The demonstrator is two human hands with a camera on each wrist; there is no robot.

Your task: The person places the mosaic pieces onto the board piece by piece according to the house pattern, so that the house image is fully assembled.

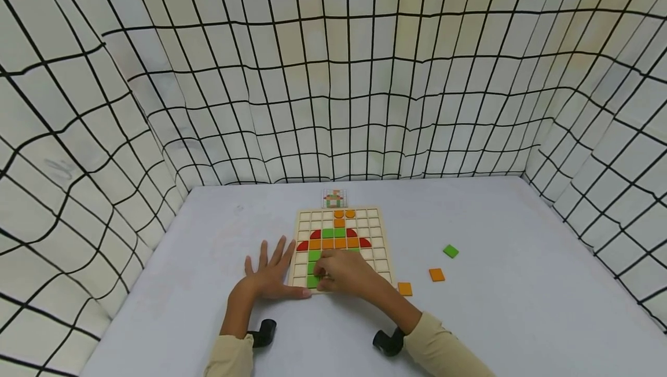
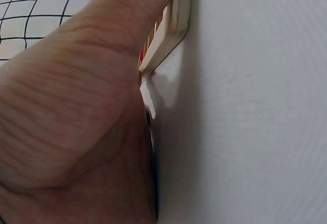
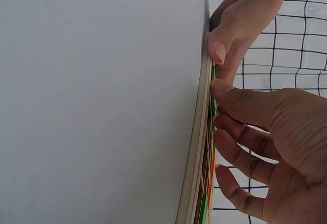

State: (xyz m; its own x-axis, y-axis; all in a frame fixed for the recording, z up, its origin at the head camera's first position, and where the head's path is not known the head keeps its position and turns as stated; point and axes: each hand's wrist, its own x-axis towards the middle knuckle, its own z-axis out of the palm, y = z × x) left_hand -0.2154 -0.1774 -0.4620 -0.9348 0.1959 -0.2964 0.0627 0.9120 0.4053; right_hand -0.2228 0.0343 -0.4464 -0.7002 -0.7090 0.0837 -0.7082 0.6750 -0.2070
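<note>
A wooden grid board (image 1: 383,244) lies flat on the white table, partly filled with green, orange and red tiles. My left hand (image 1: 268,278) rests spread beside its left edge, the thumb touching the near-left corner. Over the near part of the board, my right hand (image 1: 344,273) bends its fingers down onto the tiles. In the right wrist view, its thumb and forefinger stand at either side of a green tile (image 3: 213,105) low in the board. The other fingers are curled above the board. My right hand hides the board's lower middle cells in the head view.
A small picture card (image 1: 334,198) lies behind the board. To the right are a loose green tile (image 1: 450,251), an orange tile (image 1: 436,274) and another orange tile (image 1: 405,289) near the board's corner. Black-gridded white sheeting (image 1: 365,105) encloses the table's back and sides.
</note>
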